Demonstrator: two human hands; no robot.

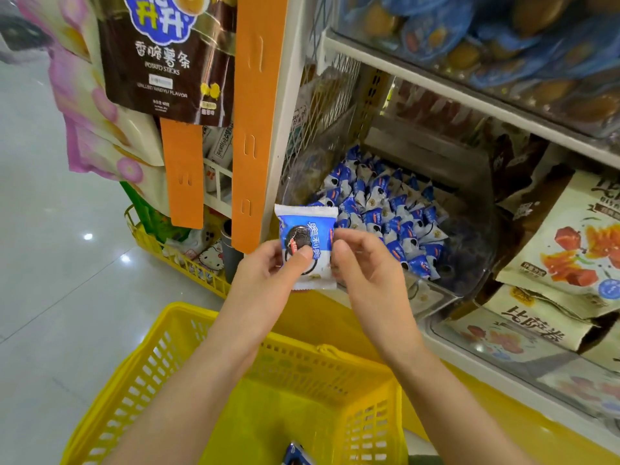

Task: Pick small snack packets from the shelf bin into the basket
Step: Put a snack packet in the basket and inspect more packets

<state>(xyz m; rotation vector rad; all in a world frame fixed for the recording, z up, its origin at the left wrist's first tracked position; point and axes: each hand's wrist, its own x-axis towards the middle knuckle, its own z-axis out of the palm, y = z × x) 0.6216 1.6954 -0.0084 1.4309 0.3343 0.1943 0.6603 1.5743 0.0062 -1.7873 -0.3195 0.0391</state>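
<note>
A blue and white snack packet [307, 243] is held over the yellow basket [268, 414], in front of the shelf bin [476, 256]. It is pinched in the grip of the left hand [265, 263] and of the right hand [365, 266], one on each side. More packets [385, 209] are piled in the bin. Another packet [297, 456] is seen in the basket.
</note>
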